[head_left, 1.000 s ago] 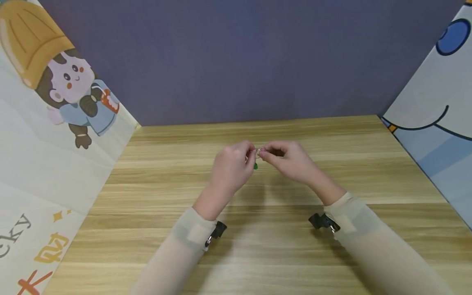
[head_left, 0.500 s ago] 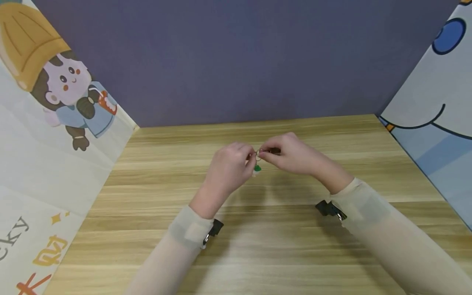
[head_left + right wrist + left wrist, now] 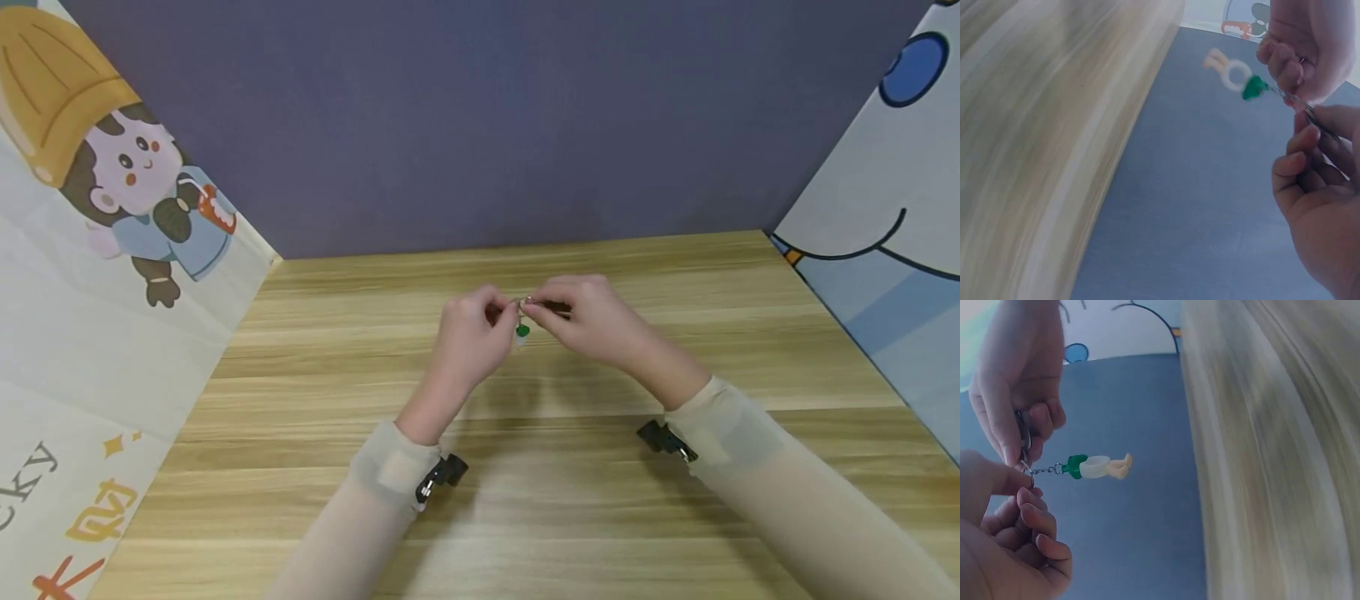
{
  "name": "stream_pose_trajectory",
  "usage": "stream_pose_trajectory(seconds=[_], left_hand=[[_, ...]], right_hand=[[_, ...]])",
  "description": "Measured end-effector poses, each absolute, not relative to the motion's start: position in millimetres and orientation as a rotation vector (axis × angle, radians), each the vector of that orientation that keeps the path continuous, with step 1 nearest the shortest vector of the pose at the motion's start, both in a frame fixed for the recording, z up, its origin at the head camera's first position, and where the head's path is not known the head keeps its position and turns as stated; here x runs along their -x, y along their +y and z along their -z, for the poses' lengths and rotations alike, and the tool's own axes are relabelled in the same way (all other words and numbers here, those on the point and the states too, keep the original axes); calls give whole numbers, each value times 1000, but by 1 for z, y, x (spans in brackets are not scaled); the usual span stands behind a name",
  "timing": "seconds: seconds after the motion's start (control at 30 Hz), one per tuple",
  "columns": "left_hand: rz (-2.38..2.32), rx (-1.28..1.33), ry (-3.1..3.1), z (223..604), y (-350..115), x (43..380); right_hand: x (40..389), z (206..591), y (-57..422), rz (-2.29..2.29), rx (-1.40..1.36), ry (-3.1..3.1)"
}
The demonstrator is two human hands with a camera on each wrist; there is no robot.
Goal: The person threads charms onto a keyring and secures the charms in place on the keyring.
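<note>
Both hands meet above the wooden table, fingertips almost touching. My left hand (image 3: 474,337) pinches the metal ring of a keychain between thumb and index finger. From the ring a short chain (image 3: 1045,470) leads to a small charm (image 3: 1094,466) with a green top, a white ring-like middle and peach-coloured legs. The charm hangs free below the fingertips, clear of the tabletop. My right hand (image 3: 588,321) pinches a thin dark metal piece (image 3: 1024,432) at the ring; fingers hide most of it, so its kind is unclear.
The wooden table (image 3: 570,500) spreads beneath both arms. A dark blue-grey panel (image 3: 480,125) stands along its back edge. Cartoon-printed panels rise at the left (image 3: 67,333) and right (image 3: 885,267). Each wrist wears a small black camera.
The hands have shifted slightly, and the right hand has moved a little left and down since half a second ago. The ring, visible then, is now mostly covered by fingertips. The charm still hangs.
</note>
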State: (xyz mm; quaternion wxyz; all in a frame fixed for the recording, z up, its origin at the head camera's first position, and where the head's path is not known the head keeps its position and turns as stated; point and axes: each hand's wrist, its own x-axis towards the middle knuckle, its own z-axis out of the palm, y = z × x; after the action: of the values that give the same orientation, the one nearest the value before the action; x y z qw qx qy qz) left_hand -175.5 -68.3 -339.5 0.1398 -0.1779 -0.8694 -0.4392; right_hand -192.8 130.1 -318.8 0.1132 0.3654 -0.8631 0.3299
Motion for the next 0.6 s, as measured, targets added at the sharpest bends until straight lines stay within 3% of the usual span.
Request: stream_pose_trajectory(seconds=[0.2,0.33,0.6], left_hand=[[1735,166,-2467,338,-60,176],[1888,79,-2415,338,-58,177],[1370,480,-2567,340,-70,177]], right_hand=[[191,330,126,-889,-1077,-2315],[190,334,125,-875,-1084,-2250],[191,323,134,-939,-1100,-2550]])
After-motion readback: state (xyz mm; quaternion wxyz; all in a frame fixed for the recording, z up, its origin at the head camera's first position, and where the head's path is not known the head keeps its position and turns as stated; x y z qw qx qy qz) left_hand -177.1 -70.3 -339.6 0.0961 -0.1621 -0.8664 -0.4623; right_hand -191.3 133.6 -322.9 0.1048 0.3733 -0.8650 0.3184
